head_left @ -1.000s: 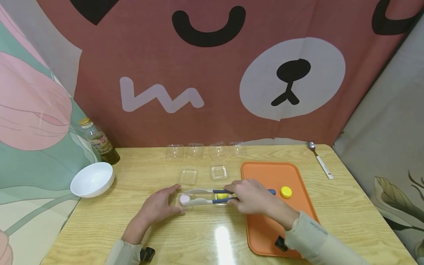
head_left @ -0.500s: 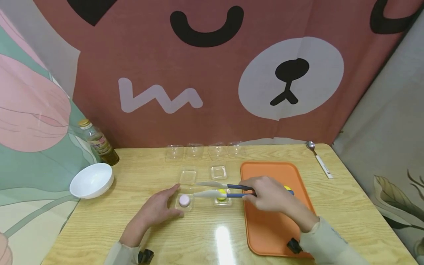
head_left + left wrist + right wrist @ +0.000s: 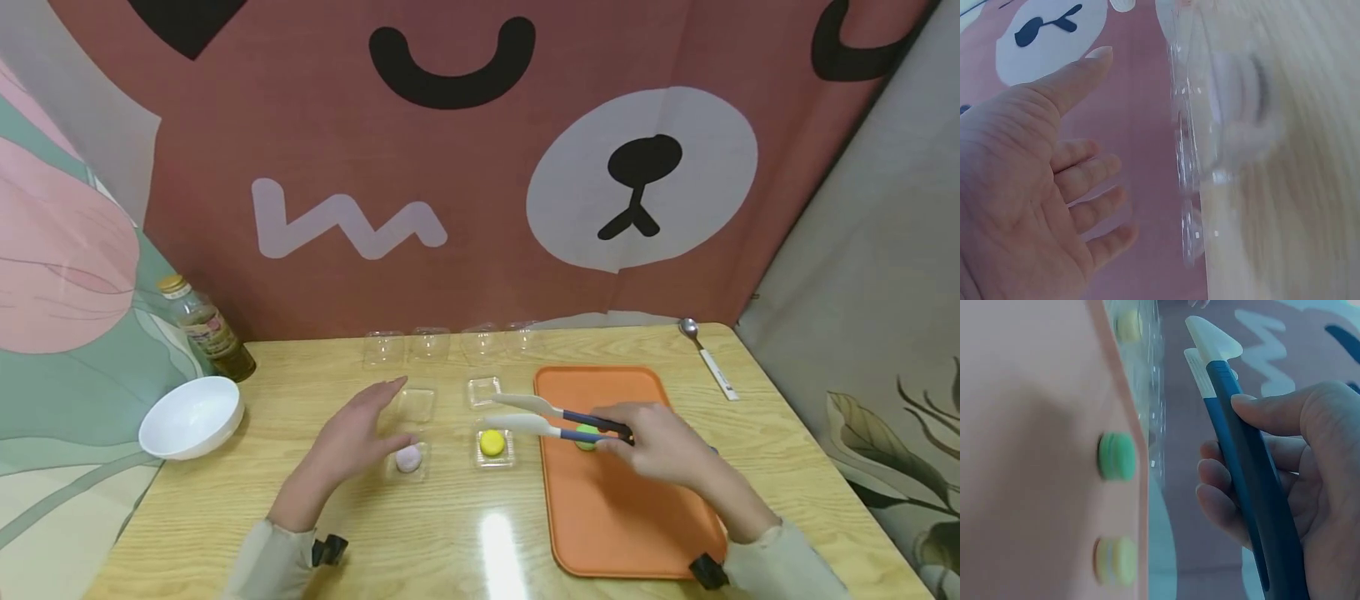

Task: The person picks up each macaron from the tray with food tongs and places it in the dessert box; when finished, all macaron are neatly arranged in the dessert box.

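Observation:
My right hand (image 3: 656, 437) grips blue-handled tongs (image 3: 528, 424) with pale tips, which stand a little apart with nothing between them. They hang over the left side of the orange tray (image 3: 600, 533). Under the handles sits a green macaron (image 3: 587, 437); a yellow macaron (image 3: 1116, 559) stands on the tray too, hidden by my hand in the head view. A lilac macaron (image 3: 408, 458) lies in a clear plastic box (image 3: 422, 475). Beside that box my left hand (image 3: 345, 446) is spread, fingers loose, holding nothing. Another yellow macaron (image 3: 492, 442) fills a second clear box (image 3: 500, 463).
Two more clear boxes, one left (image 3: 417, 406) and one right (image 3: 484, 390), stand farther back without macarons. Several clear plastic pieces (image 3: 384, 348) line the table's back edge. A white bowl (image 3: 191, 417) and oil bottle (image 3: 210, 333) are left; a spoon (image 3: 708, 358) lies back right.
The tongs have withdrawn rightward from the lilac macaron, leaving it in its box, and now hover over the tray's left side. My left hand has come up slightly off that box.

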`<state>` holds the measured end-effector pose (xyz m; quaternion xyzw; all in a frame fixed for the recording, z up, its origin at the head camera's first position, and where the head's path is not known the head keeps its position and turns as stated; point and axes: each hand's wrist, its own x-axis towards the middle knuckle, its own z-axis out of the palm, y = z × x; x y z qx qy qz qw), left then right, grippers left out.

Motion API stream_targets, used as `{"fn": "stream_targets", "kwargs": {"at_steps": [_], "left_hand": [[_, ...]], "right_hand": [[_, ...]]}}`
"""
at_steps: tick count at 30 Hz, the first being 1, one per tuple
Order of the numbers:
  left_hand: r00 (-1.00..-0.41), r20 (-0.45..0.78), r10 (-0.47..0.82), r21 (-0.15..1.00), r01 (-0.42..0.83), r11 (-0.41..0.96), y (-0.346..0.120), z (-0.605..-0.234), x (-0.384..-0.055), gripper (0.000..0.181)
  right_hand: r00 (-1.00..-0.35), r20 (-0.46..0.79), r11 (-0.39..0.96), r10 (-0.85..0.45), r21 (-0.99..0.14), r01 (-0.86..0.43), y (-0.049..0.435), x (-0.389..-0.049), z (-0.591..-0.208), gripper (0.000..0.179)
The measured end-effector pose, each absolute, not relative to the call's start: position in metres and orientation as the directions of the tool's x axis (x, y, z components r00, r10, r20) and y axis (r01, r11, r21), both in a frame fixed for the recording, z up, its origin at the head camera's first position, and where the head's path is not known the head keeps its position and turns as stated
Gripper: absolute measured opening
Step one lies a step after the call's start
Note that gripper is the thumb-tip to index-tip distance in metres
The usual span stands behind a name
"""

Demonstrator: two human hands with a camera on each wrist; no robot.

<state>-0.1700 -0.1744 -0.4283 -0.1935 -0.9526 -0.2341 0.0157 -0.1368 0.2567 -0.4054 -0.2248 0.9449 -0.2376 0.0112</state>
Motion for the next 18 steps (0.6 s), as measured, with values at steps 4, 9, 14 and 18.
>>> {"fn": "stream_targets", "kwargs": {"at_steps": [4,9,14,18], "left_hand": [[-0.922,0.107,0.373,0.419,0.382,0.824,-0.157,-0.424,-0.185,0.090],[-0.922,0.076,0.380,0.413,0.376,0.830,-0.139,-0.420,-0.201,0.091],[-0.920,0.035,0.390,0.397,0.371,0.839,-0.128,-0.420,-0.213,0.092],[-0.920,0.012,0.392,0.369,0.369,0.853,-0.121,-0.423,-0.222,0.092]], "right_hand": [[-0.927,0.091,0.809,-0.365,-0.461,-0.364,0.275,-0.131,-0.408,0.035],[-0.947,0.098,0.834,-0.305,-0.452,-0.315,0.296,-0.123,-0.407,0.035],[-0.951,0.120,0.856,-0.284,-0.415,-0.308,0.313,-0.116,-0.411,0.036],[-0.953,0.125,0.863,-0.276,-0.403,-0.303,0.323,-0.109,-0.419,0.034]]}}
